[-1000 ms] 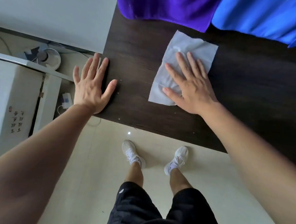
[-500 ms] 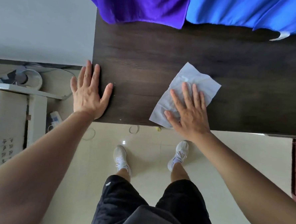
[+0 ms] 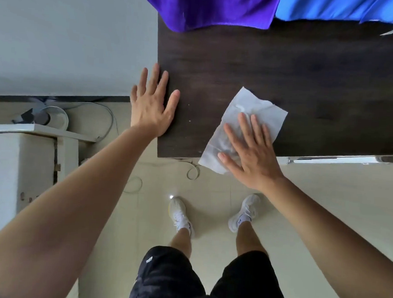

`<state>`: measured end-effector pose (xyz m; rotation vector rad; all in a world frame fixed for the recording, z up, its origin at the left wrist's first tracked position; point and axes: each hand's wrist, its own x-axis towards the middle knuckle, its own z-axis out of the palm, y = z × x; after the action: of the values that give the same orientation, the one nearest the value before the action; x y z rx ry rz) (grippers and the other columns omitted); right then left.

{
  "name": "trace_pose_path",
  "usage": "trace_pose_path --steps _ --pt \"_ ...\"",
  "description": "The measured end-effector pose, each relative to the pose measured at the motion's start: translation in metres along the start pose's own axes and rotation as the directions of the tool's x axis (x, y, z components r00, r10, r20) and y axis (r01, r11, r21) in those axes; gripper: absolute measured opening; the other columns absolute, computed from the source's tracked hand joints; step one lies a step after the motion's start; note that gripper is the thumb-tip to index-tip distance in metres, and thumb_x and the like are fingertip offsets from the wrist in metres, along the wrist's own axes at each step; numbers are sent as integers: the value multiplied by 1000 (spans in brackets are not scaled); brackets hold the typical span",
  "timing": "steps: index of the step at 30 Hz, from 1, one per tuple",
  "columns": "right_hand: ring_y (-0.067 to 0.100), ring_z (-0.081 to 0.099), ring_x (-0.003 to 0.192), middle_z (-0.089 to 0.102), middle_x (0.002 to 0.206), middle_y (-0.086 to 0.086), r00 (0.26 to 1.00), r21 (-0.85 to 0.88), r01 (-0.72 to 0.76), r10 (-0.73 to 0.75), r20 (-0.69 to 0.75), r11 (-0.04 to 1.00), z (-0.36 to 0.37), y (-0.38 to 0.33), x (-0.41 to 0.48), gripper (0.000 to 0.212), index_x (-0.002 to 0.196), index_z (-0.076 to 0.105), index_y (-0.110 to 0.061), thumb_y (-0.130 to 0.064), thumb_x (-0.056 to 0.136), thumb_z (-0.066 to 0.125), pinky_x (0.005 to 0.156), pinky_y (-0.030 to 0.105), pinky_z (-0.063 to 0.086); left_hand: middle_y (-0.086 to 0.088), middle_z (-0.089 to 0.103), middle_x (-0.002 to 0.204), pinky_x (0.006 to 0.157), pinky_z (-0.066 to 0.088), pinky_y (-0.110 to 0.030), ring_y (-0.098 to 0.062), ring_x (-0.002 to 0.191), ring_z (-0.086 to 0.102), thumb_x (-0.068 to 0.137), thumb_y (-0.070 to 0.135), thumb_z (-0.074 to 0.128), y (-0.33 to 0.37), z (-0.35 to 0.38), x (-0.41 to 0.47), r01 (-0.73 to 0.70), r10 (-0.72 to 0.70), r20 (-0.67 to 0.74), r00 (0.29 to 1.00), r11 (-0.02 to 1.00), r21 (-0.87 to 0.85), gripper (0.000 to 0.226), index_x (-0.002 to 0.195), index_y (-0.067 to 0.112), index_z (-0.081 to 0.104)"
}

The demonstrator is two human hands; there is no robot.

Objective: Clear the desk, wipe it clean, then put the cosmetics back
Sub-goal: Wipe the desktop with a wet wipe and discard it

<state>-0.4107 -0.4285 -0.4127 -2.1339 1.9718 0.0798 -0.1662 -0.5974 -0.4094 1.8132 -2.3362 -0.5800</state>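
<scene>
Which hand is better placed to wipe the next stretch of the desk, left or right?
Right. The right hand lies flat on the white wipe at the near edge of the desk. The left hand rests flat on the desk's left edge, apart from the wipe, probably bracing.

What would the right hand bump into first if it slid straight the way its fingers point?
Probably the purple cloth at the far edge of the desk. The right hand lies flat on the wipe, pointing away and slightly left; past the wipe only bare desk shows before it.
</scene>
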Motion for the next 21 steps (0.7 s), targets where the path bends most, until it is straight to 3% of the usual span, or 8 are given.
trace_pose_path --steps 3,8,13,18,21 --pt "35 -10 153 -9 168 10 999 27 -39 39 -1 999 7 -36 9 73 160 3 -35 -71 99 20 123 56 2 4 14 165 119 16 -48 -22 152 4 97 62 10 -12 -13 27 -4 4 13 1000 1000 -14 72 153 23 31" --pt "35 -8 154 -4 168 12 998 39 58 -57 -27 998 2 -105 77 72 160 5 -33 -69 99 18 123 54 2 1 8 166 119 12 -45 -21 153 2 98 62 10 -28 -30 33 -6 5 8 1000 999 39 71 156 24 25" --pt "32 -7 154 -3 169 7 994 8 110 -110 -4 994 -21 -96 146 72 159 12 -36 -70 96 19 123 51 -2 -3 2 166 119 11 -49 -23 152 0 98 63 14 -54 -40 13 79 -79 -1 997 994 74 70 157 26 17" --pt "35 -10 153 -7 168 8 985 99 -166 169 -23 981 -36 -31 181 72 160 7 -36 -70 96 15 123 52 -5 1 -3 166 119 7 -52 -20 153 -5 100 63 12 -57 -33 -2 84 -90 49 995 990 112 67 158 29 12" --pt "34 -8 154 -6 168 8 973 57 -225 228 -43 973 -30 -6 163 74 159 4 -36 -73 95 12 123 52 -3 1 -1 166 119 8 -52 -19 152 -5 98 64 10 -45 -20 -4 59 -66 93 993 996 72 67 157 32 15"
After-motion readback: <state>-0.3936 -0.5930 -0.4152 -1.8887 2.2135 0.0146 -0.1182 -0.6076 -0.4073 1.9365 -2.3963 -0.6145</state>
